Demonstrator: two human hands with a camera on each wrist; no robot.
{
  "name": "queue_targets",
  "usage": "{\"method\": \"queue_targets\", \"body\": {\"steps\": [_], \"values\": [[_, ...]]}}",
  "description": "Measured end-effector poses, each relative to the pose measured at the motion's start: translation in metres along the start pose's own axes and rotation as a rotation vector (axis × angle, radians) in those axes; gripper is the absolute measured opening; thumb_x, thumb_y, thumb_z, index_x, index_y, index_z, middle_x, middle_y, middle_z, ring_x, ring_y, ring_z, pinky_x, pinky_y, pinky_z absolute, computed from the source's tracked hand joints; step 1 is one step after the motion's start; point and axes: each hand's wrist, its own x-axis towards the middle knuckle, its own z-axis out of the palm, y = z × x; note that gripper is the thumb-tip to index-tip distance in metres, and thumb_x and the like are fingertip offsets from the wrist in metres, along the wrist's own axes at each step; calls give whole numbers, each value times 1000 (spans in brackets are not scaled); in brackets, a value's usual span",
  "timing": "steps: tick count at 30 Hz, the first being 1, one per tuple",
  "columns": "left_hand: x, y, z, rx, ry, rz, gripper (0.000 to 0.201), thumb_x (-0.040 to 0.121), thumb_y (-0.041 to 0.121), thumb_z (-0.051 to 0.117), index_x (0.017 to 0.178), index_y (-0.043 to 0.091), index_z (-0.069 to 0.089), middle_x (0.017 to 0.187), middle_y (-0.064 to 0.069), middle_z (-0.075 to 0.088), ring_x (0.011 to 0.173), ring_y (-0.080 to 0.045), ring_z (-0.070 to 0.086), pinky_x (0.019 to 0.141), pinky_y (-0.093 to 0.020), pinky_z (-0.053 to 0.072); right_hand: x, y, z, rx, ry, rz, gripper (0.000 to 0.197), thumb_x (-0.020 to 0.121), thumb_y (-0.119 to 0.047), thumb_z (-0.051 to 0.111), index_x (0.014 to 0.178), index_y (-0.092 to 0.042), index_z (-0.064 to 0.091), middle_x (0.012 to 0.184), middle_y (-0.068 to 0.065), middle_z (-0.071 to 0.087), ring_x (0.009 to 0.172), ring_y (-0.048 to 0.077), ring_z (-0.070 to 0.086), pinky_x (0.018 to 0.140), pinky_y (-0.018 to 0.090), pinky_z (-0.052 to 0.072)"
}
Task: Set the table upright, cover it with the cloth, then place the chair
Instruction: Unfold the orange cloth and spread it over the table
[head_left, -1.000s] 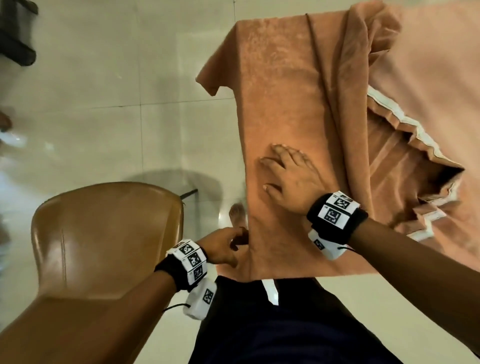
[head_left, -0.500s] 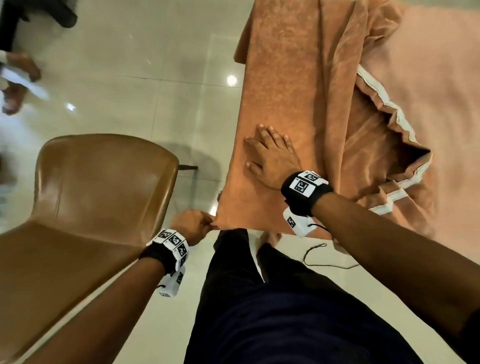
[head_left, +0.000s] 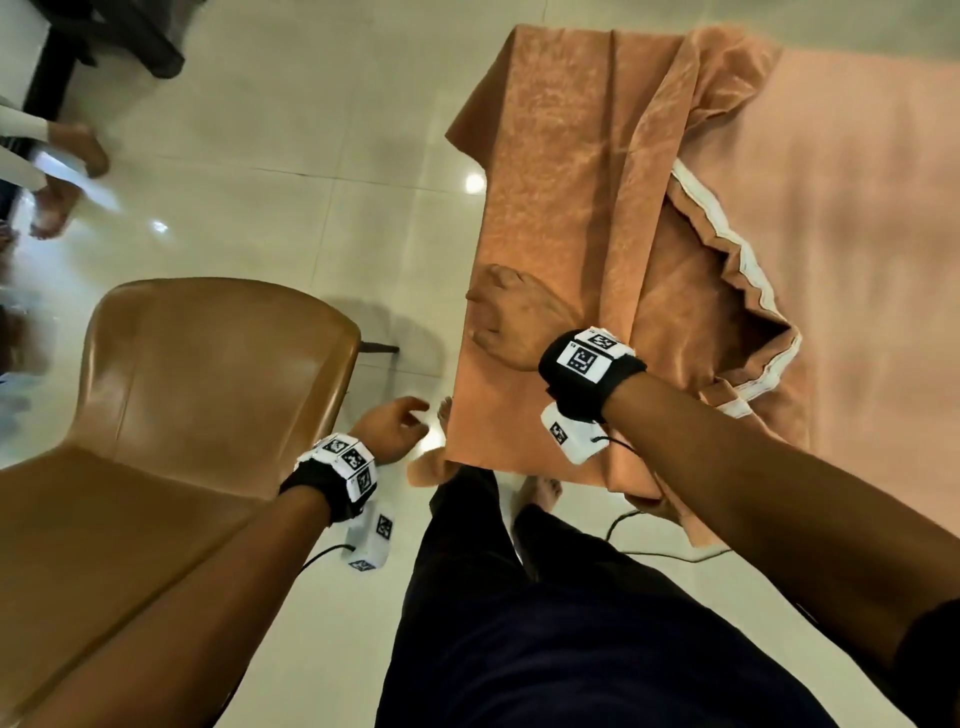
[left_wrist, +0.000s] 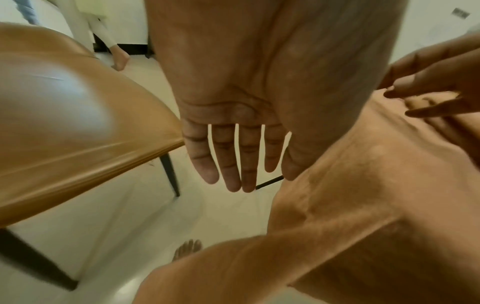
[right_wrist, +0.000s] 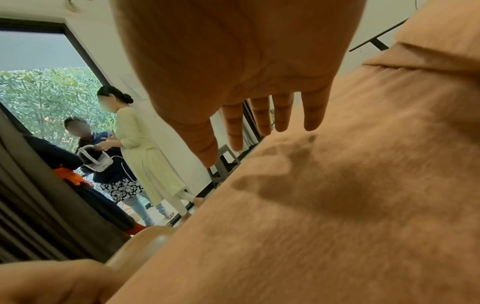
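Observation:
An orange-brown cloth (head_left: 571, 208) lies spread over the table, which is hidden beneath it. A bunched fold with a white hem (head_left: 737, 291) sits to the right. My right hand (head_left: 514, 322) is over the cloth's near left part. In the right wrist view its fingers (right_wrist: 259, 123) are straight, just above the cloth (right_wrist: 337, 205), casting a shadow. My left hand (head_left: 395, 426) hovers beside the cloth's near left corner, fingers (left_wrist: 233, 160) straight and holding nothing. The tan leather chair (head_left: 208, 374) stands to the left of the table, close to my left arm.
My legs and bare feet stand at the table's near edge. A black cable (head_left: 665, 551) trails on the tiled floor. Other people's feet (head_left: 62, 171) and dark furniture (head_left: 104, 31) are at the far left. Two people (right_wrist: 135, 144) stand by a window.
My left hand pinched the cloth's near left corner before; now it has let go and opened. My right hand has stayed over the cloth's left part.

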Motion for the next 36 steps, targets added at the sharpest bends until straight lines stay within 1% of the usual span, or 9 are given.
{"method": "queue_targets", "body": {"steps": [5,10,13,18,21,23,27,31,36], "values": [[47,65,-42,-85,26,168,39,98,28,54,135,14,53,109,-9,70,97,-25,67,91,-36,52,19,44,-48,-20,160,134,56,86,-39,63,139,-25,52,156,8,36,140,30,36,112,46,37],[112,142,-100,-355,78,141,21,100,30,48,115,19,59,93,-3,67,78,-18,64,61,-25,46,55,98,-98,-86,299,351,61,79,-42,60,136,-22,56,155,13,37,141,36,35,112,53,34],[155,190,-139,-456,53,117,30,97,48,50,103,20,59,88,-3,66,71,-19,64,65,-28,45,78,128,-120,-96,315,492,68,81,-46,61,142,-20,48,159,15,28,147,37,26,114,57,28],[237,260,-206,-430,99,142,44,91,51,51,112,14,61,101,-13,70,74,-22,69,59,-28,49,114,169,-141,-12,272,594,65,84,-53,58,142,-27,44,164,20,14,151,44,9,121,55,20],[277,294,-235,-513,163,117,43,91,49,50,99,9,64,85,-11,68,73,-26,69,55,-29,53,120,179,-145,-24,235,653,65,85,-52,62,143,-30,43,162,15,20,148,46,19,114,54,28],[299,310,-249,-524,197,100,45,91,51,46,94,10,65,88,-7,69,81,-29,67,69,-36,58,123,180,-141,-51,245,654,65,85,-52,62,143,-29,44,161,16,22,144,46,27,112,53,28],[343,321,-267,-391,253,109,58,80,61,44,90,9,67,106,-14,71,99,-36,67,92,-47,54,133,173,-133,-50,246,647,67,86,-50,59,146,-26,41,161,20,22,134,47,36,112,48,28],[341,329,-278,-169,272,174,42,98,24,46,133,2,55,134,-15,58,119,-31,59,92,-36,55,134,158,-136,-59,216,634,75,86,-56,61,150,-23,38,162,20,21,135,45,34,113,47,27],[349,286,-302,353,281,186,25,86,7,62,110,0,65,114,-22,64,106,-38,64,84,-39,50,140,133,-129,-35,185,548,81,76,-63,69,145,-30,42,159,9,27,127,39,42,99,45,43]]}}
